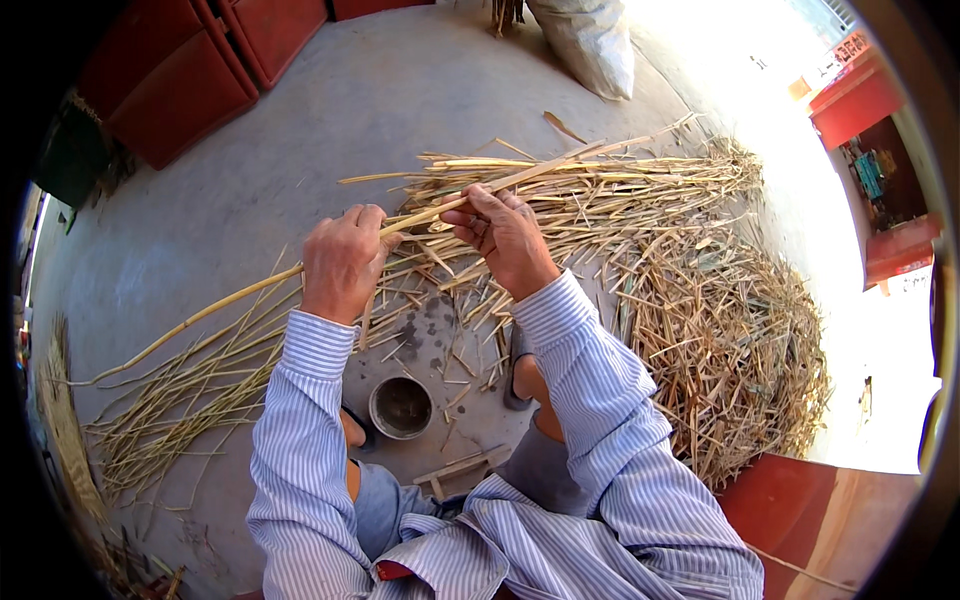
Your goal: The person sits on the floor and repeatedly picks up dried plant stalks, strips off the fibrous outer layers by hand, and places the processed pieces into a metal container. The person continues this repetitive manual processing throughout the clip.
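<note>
Long yellow stalk is held aloft at centre, slanted from lower left of the frame up toward upper right. Left hand is wrapped around it, grip clamped on the stalk, back of hand turned up. Right hand is placed farther up, grip pinched on the same stalk between thumb and fingers. Thin end is bent slightly, pointed to the left edge. Both forearms are covered by blue-and-white striped sleeves.

Heap of straw-coloured stalks is spread on the grey floor behind the right hand, upper centre to right. Short dry scraps are piled at right. Thin stalks are strewn at lower left. Round bowl is set on the floor between the feet, lower centre; wooden frame is partly hidden by clothing below it. Pale sack is seen at top centre, red furniture at upper left.
</note>
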The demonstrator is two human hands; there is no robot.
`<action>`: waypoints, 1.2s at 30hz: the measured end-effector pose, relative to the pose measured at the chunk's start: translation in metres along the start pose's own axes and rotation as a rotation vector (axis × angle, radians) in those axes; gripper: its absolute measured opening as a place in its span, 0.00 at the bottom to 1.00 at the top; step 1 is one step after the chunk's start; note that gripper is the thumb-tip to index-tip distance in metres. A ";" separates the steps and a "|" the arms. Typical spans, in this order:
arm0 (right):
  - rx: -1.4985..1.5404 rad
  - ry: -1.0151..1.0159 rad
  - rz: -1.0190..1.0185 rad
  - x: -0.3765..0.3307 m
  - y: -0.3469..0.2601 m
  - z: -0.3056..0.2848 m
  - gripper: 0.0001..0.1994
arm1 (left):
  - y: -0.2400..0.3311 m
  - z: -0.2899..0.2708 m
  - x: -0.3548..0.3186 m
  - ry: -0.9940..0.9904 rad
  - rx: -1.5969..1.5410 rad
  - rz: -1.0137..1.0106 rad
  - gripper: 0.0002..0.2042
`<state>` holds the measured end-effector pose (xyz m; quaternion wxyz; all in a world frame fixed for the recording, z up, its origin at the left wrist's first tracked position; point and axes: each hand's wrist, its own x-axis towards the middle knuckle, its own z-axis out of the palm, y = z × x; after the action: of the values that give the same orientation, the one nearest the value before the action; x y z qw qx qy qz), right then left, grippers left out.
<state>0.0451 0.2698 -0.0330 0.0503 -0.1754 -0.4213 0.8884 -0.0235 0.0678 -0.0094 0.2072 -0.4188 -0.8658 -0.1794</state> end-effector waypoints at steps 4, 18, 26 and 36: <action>0.090 -0.036 -0.090 0.004 -0.003 -0.004 0.08 | 0.006 0.006 0.002 0.086 -0.335 -0.048 0.10; -0.013 0.164 -0.201 0.007 -0.013 -0.021 0.12 | 0.013 -0.013 -0.008 0.136 -0.059 0.059 0.10; 0.059 0.285 -0.290 0.017 -0.049 -0.077 0.11 | -0.054 -0.061 -0.037 -0.073 -0.281 -0.173 0.10; 0.125 0.274 -0.319 0.022 -0.031 -0.051 0.12 | -0.011 -0.038 -0.020 -0.034 -0.237 -0.099 0.10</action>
<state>0.0406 0.3320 -0.0453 0.2579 -0.2220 -0.3769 0.8615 -0.0131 0.0295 0.0112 0.1325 -0.4000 -0.8615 -0.2834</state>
